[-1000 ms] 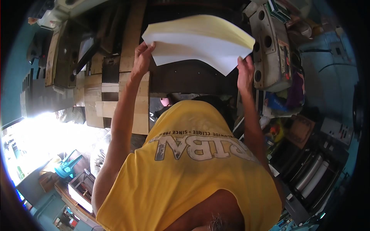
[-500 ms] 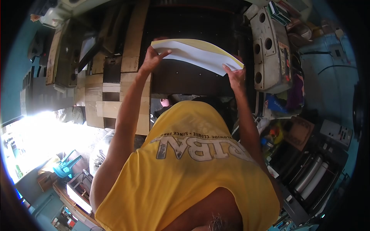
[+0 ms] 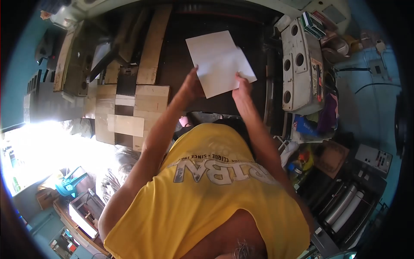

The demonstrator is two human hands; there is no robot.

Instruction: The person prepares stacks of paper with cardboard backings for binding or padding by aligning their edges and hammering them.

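A stack of white paper sheets (image 3: 220, 60) is tilted over the dark work surface, its pale face toward me. My right hand (image 3: 242, 85) grips its lower right part, thumb lying on top of the paper and fingers mostly hidden beneath. At the left edge, my left hand (image 3: 192, 85) holds the paper with its thumb up along the side; its other fingers are partly out of sight. The sheets look nearly flat, with a slight bend near the right edge. How many sheets there are cannot be made out.
The dark board (image 3: 177, 56) lies under the paper. Taped cardboard pieces (image 3: 151, 97) cover the left side. On the right stands a grey-white box with round holes (image 3: 302, 64), with a blue bag (image 3: 304, 125) below it. A machine with rollers (image 3: 347, 205) sits lower right.
Both hands have come closer together and nearer to my body. The paper, earlier bowed lengthwise with a yellow sheet showing behind, is now turned and flatter, with only white visible.
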